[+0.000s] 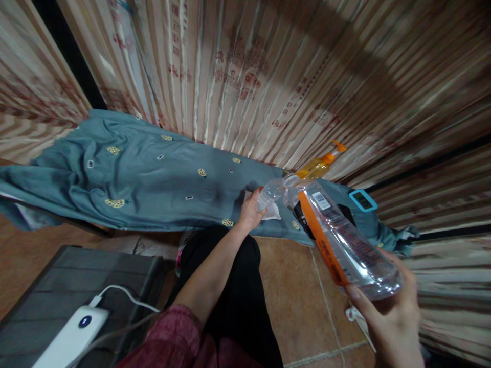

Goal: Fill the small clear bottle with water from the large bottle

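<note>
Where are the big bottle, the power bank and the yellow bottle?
Big bottle (347,245): head view, clear side.
Power bank (72,335): head view, white top.
Yellow bottle (315,168): head view, body.

fine print on the large bottle (347,243) is blurred, the power bank (72,337) cut off below.

A person's dark red, mottled sleeve (174,335), loose and creased, ending near the elbow, a bare left forearm (215,271), plain black trousers (238,301), smooth over both knees, a partly hidden greyish shoe (185,240) with a bright pink patch, bare left hand (251,209) and right hand (397,317).
</note>
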Demonstrator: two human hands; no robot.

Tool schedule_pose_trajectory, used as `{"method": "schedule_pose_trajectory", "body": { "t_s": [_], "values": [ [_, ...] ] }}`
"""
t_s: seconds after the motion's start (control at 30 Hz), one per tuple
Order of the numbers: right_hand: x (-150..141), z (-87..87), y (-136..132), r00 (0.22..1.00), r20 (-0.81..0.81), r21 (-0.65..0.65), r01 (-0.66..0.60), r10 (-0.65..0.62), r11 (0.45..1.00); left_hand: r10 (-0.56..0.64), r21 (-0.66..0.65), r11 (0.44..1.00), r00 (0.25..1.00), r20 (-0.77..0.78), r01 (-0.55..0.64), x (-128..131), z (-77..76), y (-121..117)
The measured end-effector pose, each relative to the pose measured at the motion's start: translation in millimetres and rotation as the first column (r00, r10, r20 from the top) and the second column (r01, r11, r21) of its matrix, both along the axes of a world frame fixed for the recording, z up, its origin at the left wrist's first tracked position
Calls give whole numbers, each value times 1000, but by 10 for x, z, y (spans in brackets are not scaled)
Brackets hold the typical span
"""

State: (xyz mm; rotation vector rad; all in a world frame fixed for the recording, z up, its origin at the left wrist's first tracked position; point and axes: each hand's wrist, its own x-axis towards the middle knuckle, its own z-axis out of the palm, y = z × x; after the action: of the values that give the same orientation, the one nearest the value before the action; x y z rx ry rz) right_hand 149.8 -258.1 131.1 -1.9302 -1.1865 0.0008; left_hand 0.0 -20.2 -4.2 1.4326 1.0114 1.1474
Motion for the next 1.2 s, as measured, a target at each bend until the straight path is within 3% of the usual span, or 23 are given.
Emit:
{"method": "schedule_pose_trajectory", "body": {
  "t_s": [0.27,0.6,0.83,1.2],
  "values": [
    [-14,3,8,999,-42,3,-7,7,1000,2,14,1000,999,-53,-1,9,-4,0],
    [188,-70,-68,998,-19,-26,-59,58,998,9,-18,1000,1000,-6,-9,24,-24,10],
    [44,-18,-8,999,-7,-1,-34,34,999,5,9,1000,1000,16,-5,32,-82,19],
    [12,-15,-1,998,-57,4,-7,7,1000,0,-44,999,1000,-7,0,18,-22,5]
  ]
}}
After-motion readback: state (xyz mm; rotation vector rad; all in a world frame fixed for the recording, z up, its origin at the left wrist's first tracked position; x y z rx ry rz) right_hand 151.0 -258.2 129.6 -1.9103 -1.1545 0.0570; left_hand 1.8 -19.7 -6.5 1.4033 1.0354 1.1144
